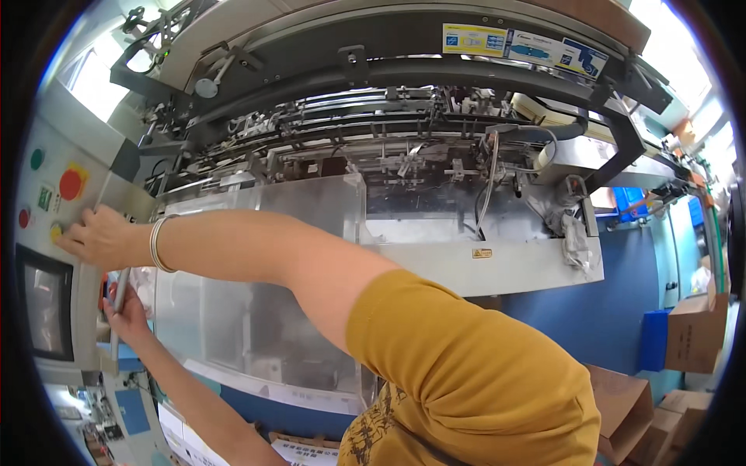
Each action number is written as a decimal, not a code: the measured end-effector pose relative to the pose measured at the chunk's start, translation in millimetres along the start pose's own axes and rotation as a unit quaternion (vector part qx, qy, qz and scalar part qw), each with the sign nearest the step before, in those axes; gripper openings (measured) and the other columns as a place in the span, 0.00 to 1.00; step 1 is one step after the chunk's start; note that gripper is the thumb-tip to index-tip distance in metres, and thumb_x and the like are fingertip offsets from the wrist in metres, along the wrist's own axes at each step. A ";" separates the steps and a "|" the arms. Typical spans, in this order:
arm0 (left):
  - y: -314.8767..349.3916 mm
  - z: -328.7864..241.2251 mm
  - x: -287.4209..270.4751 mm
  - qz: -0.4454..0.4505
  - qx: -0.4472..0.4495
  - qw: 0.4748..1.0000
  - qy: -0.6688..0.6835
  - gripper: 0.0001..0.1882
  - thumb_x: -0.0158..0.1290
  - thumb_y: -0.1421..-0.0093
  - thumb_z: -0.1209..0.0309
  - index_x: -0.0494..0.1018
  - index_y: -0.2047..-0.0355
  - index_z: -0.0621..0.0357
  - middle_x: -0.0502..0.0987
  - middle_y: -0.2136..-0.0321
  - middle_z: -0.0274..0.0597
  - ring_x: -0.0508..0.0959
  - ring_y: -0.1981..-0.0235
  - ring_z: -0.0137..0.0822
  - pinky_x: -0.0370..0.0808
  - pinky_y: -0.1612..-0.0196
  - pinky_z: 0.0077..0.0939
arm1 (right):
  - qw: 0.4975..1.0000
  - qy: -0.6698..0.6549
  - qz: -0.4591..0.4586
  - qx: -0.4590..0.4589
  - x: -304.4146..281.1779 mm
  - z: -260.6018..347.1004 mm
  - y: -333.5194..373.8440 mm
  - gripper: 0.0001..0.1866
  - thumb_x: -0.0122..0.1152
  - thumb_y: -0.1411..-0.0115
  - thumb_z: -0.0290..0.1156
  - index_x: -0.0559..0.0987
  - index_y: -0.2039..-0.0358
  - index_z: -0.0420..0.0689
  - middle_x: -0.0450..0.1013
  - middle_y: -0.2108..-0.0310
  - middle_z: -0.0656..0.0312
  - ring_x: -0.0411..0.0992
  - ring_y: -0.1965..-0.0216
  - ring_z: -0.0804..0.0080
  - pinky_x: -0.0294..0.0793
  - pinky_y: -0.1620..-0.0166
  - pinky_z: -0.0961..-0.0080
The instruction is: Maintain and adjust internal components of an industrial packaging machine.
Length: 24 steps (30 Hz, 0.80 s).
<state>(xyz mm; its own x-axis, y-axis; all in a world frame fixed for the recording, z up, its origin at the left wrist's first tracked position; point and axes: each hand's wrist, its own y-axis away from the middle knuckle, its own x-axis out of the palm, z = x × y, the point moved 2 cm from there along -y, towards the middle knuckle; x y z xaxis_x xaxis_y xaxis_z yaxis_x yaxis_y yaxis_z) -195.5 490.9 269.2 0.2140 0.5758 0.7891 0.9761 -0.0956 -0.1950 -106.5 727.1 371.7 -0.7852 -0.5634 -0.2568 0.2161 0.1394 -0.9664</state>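
Observation:
My right hand (pixel 99 239), with a pale bangle (pixel 158 245) at the wrist, reaches far left across the machine to a control panel (pixel 92 175). Its fingers are apart, and their tips touch or nearly touch a yellow button (pixel 56 231). A large red emergency stop knob (pixel 71 184) on a yellow plate sits just above that hand. Below it, my left hand (pixel 130 317) is closed round an upright grey metal bar (pixel 119 293) beside the panel. Further left on the panel are a green button (pixel 36 159), a smaller red button (pixel 24 217) and a dark screen (pixel 47 303).
A clear machine cover (pixel 256 311) lies under my right arm. Behind it runs a long mechanism of rods and clamps (pixel 404 163), below a dark overhead frame (pixel 388 46). Cardboard boxes (pixel 695 334) and a blue bin (pixel 654 340) stand at the right.

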 end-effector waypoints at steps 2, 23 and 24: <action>-5.3 1.4 -3.8 -0.031 0.025 0.999 -0.014 0.11 0.43 0.39 0.72 0.66 0.67 0.72 0.74 0.71 0.51 0.75 0.63 0.47 0.70 0.51 0.47 | 0.999 -0.021 -0.040 -0.007 3.7 -3.5 -0.1 0.26 0.55 0.50 0.36 0.69 0.49 0.46 0.72 0.65 0.60 0.71 0.69 0.62 0.67 0.71 0.70; 3.9 -13.5 -8.2 -0.123 0.017 0.992 -0.013 0.11 0.41 0.38 0.75 0.68 0.72 0.74 0.75 0.70 0.57 0.75 0.62 0.47 0.71 0.50 0.45 | 0.998 -0.051 -0.045 -0.011 19.8 -4.4 -7.8 0.20 0.53 0.49 0.34 0.72 0.55 0.42 0.73 0.76 0.63 0.73 0.75 0.65 0.66 0.77 0.69; 4.6 -12.5 -7.1 -0.107 0.010 0.994 -0.004 0.11 0.41 0.38 0.75 0.68 0.72 0.74 0.75 0.70 0.57 0.75 0.62 0.47 0.71 0.50 0.45 | 0.998 -0.051 -0.032 -0.013 20.8 -4.4 -7.5 0.20 0.52 0.49 0.35 0.72 0.55 0.42 0.73 0.76 0.63 0.73 0.75 0.65 0.66 0.77 0.69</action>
<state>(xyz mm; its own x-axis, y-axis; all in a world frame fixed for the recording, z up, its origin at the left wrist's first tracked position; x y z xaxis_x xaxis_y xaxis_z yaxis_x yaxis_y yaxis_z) -192.1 476.2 270.0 0.0008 0.5883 0.8086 0.9983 0.0465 -0.0348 -126.9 717.9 373.6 -0.7342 -0.6510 -0.1926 0.1508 0.1202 -0.9812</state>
